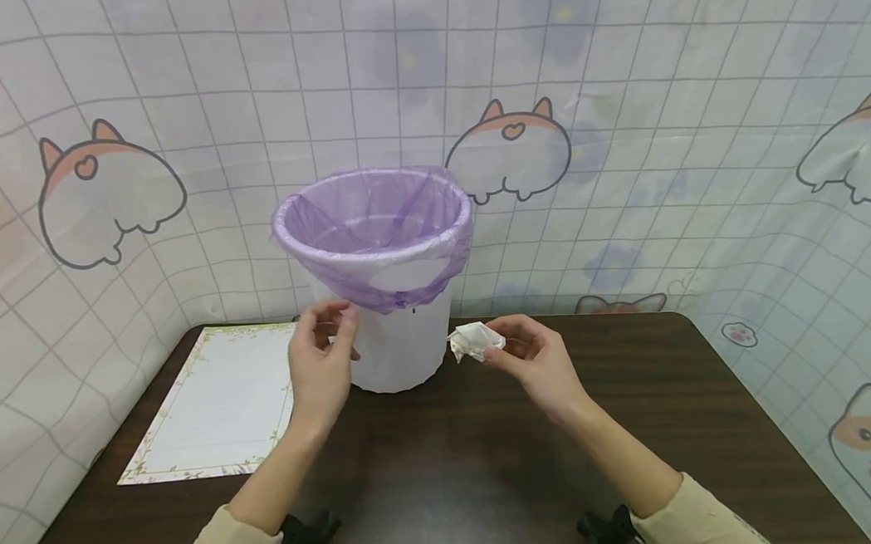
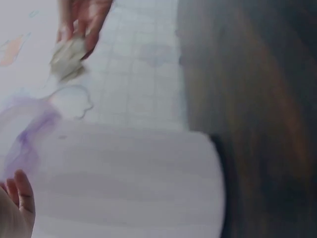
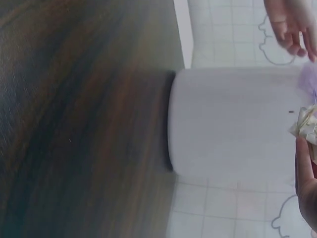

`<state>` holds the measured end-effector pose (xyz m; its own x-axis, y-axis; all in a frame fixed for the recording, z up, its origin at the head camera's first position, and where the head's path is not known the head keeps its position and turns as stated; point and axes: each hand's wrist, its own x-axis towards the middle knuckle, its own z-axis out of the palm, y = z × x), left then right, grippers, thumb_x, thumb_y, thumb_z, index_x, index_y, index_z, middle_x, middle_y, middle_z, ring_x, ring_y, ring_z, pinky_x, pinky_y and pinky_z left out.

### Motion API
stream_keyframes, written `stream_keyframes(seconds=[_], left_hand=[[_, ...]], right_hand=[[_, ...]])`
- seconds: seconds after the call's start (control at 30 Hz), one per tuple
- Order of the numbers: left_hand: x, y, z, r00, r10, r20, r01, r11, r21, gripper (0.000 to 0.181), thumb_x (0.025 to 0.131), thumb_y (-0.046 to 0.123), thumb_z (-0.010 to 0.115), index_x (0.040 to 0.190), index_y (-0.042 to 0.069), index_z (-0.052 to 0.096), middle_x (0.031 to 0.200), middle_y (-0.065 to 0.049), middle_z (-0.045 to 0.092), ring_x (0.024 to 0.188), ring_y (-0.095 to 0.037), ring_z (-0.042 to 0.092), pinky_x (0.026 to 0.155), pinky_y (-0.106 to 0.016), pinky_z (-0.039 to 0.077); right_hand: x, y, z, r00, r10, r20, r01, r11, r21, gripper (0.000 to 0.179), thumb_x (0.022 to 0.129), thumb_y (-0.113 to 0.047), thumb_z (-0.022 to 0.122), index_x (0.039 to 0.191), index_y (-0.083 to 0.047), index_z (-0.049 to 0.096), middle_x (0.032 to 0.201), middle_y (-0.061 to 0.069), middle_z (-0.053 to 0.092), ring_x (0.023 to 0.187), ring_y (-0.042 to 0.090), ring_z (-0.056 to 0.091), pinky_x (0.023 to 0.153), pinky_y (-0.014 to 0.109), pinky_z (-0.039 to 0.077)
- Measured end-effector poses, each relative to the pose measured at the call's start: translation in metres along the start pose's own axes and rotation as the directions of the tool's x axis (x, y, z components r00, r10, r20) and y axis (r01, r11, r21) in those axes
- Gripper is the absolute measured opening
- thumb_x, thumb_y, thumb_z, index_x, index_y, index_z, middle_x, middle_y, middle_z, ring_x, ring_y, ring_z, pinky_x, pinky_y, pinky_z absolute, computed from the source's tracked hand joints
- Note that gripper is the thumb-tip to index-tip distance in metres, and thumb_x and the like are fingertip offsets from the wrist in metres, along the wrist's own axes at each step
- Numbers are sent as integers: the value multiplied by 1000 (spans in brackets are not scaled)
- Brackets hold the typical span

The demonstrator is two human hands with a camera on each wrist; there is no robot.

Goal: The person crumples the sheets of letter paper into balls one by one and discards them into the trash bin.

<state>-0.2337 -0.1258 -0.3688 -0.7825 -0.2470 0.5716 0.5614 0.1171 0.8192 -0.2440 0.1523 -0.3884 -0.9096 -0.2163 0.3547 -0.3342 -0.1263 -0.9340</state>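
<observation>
Right hand (image 1: 550,373) pinched crumpled paper (image 1: 477,341) between thumb and fingers, right of the bin (image 1: 403,349). Left hand (image 1: 318,375) held nothing, fingers loosely bent.

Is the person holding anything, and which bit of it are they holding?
Yes: the right hand pinches the crumpled paper by its edge on the right in the head view. The left hand holds nothing.

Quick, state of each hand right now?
Left hand: open, fingers loosely curled, holding nothing.
Right hand: closed, holding the crumpled paper.
</observation>
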Motion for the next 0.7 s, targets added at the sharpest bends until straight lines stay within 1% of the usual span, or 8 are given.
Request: stream_keyframes(seconds=[0.13, 0.23, 0.3, 0.37, 0.4, 0.47, 0.57, 0.7], left_hand=[[20, 16, -10, 994, -15, -113, 4, 995, -100, 27, 105, 5, 58, 127, -7, 51, 105, -6, 47, 79, -23, 57, 64, -22, 55], [39, 30, -18, 987, -32, -159, 8, 989, -150, 30, 105, 4, 57, 132, -6, 49, 112, -6, 45, 93, -25, 56, 74, -23, 56], [53, 38, -23, 984, -57, -169, 24, 980, -195, 33, 104, 3, 58, 134, -7, 49, 114, -7, 45, 96, -21, 56, 80, -23, 56], [66, 45, -28, 983, -120, -140, 79, 961, -266, 38, 103, 3, 59, 138, -9, 47, 114, -9, 45, 96, -17, 57, 84, -23, 56], [72, 48, -31, 980, -162, -113, 120, 943, -310, 41, 103, 3, 60, 140, -9, 45, 115, -9, 45, 95, -15, 57, 86, -23, 55], [82, 52, -37, 967, -250, -47, 215, 902, -374, 49, 102, 4, 61, 145, -9, 40, 116, -10, 45, 94, -14, 58, 88, -23, 55], [91, 54, -46, 930, -366, 43, 349, 836, -423, 58, 101, 5, 64, 150, -6, 34, 120, -11, 45, 92, -13, 59, 89, -23, 55], [98, 53, -54, 883, -452, 127, 455, 759, -466, 68, 99, 1, 66, 155, -4, 28, 130, -12, 45, 93, -13, 64, 90, -24, 55]], right_hand=[[3, -5, -6, 1000, -1, -11, 1, 1000, -20, 35, 89, 11, 73, 122, 11, 61, 116, 16, 66, 99, 21, 68, 85, 37, 60], [6, -9, -10, 1000, -11, -19, 11, 999, -33, 36, 89, 11, 72, 123, 12, 60, 117, 16, 66, 99, 21, 68, 86, 39, 59], [8, -14, -13, 1000, -18, -22, 17, 999, -45, 36, 90, 10, 72, 124, 11, 60, 118, 16, 65, 101, 22, 67, 87, 40, 59], [10, -18, -15, 999, -26, -26, 24, 998, -62, 36, 91, 9, 72, 124, 10, 60, 119, 16, 64, 101, 22, 67, 87, 39, 59], [11, -20, -17, 999, -29, -30, 27, 997, -70, 36, 91, 8, 72, 125, 10, 60, 119, 16, 64, 101, 22, 67, 87, 38, 59], [13, -24, -20, 999, -34, -31, 31, 996, -82, 35, 92, 7, 72, 125, 9, 60, 119, 14, 64, 102, 21, 67, 87, 36, 59], [17, -27, -24, 999, -41, -32, 38, 995, -89, 36, 92, 6, 72, 126, 10, 59, 119, 14, 64, 103, 21, 66, 88, 35, 58], [21, -33, -30, 998, -55, -30, 53, 995, -80, 37, 93, 6, 72, 127, 10, 58, 121, 13, 63, 105, 21, 65, 89, 35, 58]])
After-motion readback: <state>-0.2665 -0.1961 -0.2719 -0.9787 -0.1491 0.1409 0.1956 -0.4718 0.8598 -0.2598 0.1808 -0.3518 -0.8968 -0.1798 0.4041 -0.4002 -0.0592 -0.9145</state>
